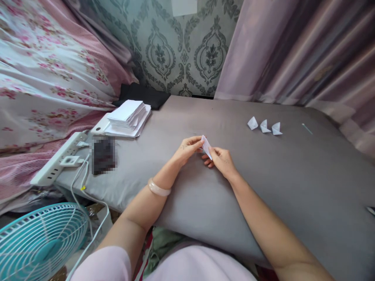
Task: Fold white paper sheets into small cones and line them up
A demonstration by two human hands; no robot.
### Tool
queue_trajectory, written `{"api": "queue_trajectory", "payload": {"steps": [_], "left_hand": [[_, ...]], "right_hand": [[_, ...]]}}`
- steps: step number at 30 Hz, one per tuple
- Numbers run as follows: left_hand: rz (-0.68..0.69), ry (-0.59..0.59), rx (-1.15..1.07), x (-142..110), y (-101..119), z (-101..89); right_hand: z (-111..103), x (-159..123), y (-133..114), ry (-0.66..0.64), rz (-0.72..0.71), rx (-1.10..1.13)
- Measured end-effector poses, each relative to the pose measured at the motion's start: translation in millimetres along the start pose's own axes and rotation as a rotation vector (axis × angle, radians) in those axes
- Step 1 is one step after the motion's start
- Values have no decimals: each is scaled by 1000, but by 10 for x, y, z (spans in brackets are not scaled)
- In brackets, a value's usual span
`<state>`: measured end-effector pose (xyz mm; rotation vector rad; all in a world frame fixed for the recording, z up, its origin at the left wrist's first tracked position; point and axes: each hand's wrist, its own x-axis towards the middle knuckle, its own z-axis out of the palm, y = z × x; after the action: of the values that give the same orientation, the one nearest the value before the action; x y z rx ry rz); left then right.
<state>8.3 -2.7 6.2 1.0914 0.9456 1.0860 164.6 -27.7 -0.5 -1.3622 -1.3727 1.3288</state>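
Between my two hands, above the middle of the grey-covered table [187, 195], is a small folded piece of white paper [206, 147]. My left hand [190, 149] pinches its upper left end between thumb and fingers. On the lower right end, my right hand [220, 159] grips it with the thumb on top and the fingers curled beneath. The paper is tilted, and parts of its edges are hidden by my fingers. To the right, three folded paper boats stand in a row: a left one [252, 123], a middle one [265, 126] and a right one [276, 128].
A stack of white paper [125, 113] lies at the back left, near a black cloth [143, 95]. Along the left edge are a white power strip [58, 160] with cables and a blurred dark object [103, 155]. A turquoise fan [43, 246] stands below. A thin stick [307, 128] lies right.
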Motion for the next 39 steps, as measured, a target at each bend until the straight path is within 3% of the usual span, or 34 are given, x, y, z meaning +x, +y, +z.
{"api": "queue_trajectory", "payload": {"steps": [6,10,13,17,20,25,30,36,39], "left_hand": [[116,6,273,35,-103,55],[221,-9,506,12,-121,65],[272,6,674,-40,-62,81],[288,13,778,-83,0,98],[239,24,737,-57,-37,76],[63,20,467,10,-114,34],[-16,-7,379,-5,-50,58],[24,-36,372,-19,-47,71],[38,-36,377,1,-73,59]], "right_hand": [[26,-11,45,81,-32,-154],[27,-73,-11,197,-161,-538],[24,-120,-58,292,-180,-758],[20,-115,-56,277,-278,-694],[10,-70,-32,230,-250,-518],[-7,-26,-13,168,-128,-376],[-6,-42,-13,185,-132,-397],[33,-107,-39,263,-251,-612],[39,-119,-56,247,-236,-600]]}}
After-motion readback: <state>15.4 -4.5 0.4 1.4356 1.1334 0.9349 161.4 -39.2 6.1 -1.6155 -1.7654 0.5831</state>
